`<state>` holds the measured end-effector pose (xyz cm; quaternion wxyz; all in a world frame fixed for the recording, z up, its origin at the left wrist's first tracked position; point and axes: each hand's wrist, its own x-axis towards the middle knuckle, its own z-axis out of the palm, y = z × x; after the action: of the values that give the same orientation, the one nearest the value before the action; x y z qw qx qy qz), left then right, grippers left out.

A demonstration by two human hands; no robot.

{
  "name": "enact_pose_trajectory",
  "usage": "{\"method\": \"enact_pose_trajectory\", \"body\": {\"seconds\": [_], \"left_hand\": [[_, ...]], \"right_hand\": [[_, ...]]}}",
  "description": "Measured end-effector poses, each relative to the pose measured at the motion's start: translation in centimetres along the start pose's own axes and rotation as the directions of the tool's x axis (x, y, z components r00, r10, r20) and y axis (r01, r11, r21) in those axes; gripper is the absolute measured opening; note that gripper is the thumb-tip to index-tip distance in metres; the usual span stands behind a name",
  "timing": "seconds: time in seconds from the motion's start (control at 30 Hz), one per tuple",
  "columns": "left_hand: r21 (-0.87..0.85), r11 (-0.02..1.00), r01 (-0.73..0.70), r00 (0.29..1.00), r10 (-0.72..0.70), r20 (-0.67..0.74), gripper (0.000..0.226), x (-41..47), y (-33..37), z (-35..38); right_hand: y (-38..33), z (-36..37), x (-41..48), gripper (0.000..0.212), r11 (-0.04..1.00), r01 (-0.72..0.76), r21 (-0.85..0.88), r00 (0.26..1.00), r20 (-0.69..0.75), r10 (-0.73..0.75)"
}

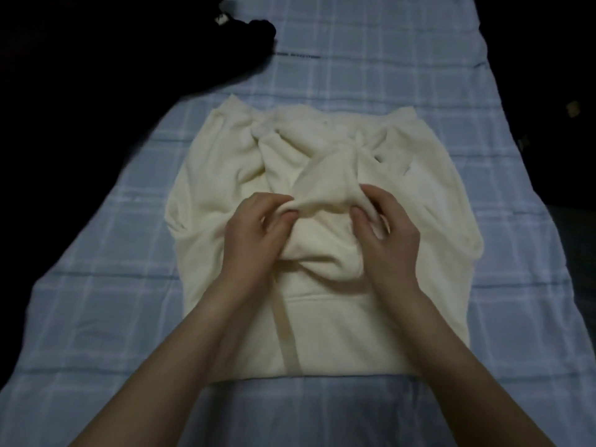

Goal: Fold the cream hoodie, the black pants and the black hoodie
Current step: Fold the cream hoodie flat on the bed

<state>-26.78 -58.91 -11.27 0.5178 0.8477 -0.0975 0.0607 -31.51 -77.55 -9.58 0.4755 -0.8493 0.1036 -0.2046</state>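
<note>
The cream hoodie (322,327) lies front up on the bed, its sleeves folded in over the chest and its hem toward me. My left hand (254,227) pinches the edge of a cream sleeve cuff near the middle of the hoodie. My right hand (383,227) grips the other side of that same cuff, fingers curled into the cloth. A flat drawstring (287,330) runs down over the front pocket. A black garment (135,50) is heaped at the far left; which black piece it is I cannot tell.
A light blue plaid sheet (371,53) covers the bed under everything. Dark surroundings lie past both long edges of the bed. A small white tag (222,18) shows on the black heap at the top.
</note>
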Motion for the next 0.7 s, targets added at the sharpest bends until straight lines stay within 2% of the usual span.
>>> {"method": "enact_pose_trajectory", "body": {"seconds": [0.07,0.13,0.2,0.27,0.37,0.43,0.53,0.57,0.6,0.63,0.7], "left_hand": [[0.014,0.987,0.162,0.986,-0.162,0.036,0.008,2.3,-0.7,0.8],[0.068,0.971,0.228,0.968,-0.233,0.088,0.008,3.4,-1.0,1.2],[0.063,0.975,0.215,0.969,-0.221,0.111,0.008,3.2,-1.0,0.8],[-0.013,0.983,0.185,0.976,-0.183,0.119,0.006,2.8,-0.4,0.0],[-0.069,0.988,0.138,0.99,-0.137,0.019,0.01,3.6,0.3,-0.9],[-0.009,0.99,0.144,0.99,-0.144,-0.004,0.01,5.0,0.3,-0.4],[0.215,0.96,0.178,0.976,-0.2,0.083,0.02,5.6,0.1,0.5],[0.289,0.946,0.145,0.981,-0.176,0.085,0.029,5.3,0.3,0.5],[0.35,0.935,0.057,0.993,-0.09,0.08,0.038,4.8,0.6,0.4],[0.408,0.909,-0.084,0.995,0.052,0.088,0.045,4.2,1.1,0.2],[0.519,0.77,-0.371,0.929,0.308,0.207,0.053,3.0,1.5,0.3]], "right_hand": [[1.0,1.3,2.5,0.02,0.995,-0.085,-0.048,0.995,0.05,0.088],[1.8,2.0,3.5,0.019,0.982,-0.161,-0.103,0.976,0.134,0.174],[2.0,1.6,3.6,0.018,0.98,-0.171,-0.106,0.974,0.134,0.185],[1.3,0.5,3.7,0.017,0.986,-0.144,-0.08,0.986,0.071,0.15],[0.0,-0.3,5.2,0.016,0.997,-0.061,-0.04,0.998,0.026,0.062],[-0.2,0.2,7.2,0.018,0.997,-0.054,-0.055,0.998,0.036,0.056],[-0.3,0.7,9.1,0.03,0.975,-0.129,-0.179,0.964,0.207,0.166],[-0.3,0.4,9.0,0.034,0.971,-0.135,-0.199,0.958,0.222,0.179],[-0.4,0.0,8.4,0.038,0.975,-0.089,-0.204,0.971,0.201,0.13],[-0.6,-0.3,7.5,0.041,0.977,0.013,-0.212,0.986,0.166,0.023],[-0.7,0.0,4.8,0.049,0.935,0.227,-0.273,0.966,0.188,-0.179]]}}
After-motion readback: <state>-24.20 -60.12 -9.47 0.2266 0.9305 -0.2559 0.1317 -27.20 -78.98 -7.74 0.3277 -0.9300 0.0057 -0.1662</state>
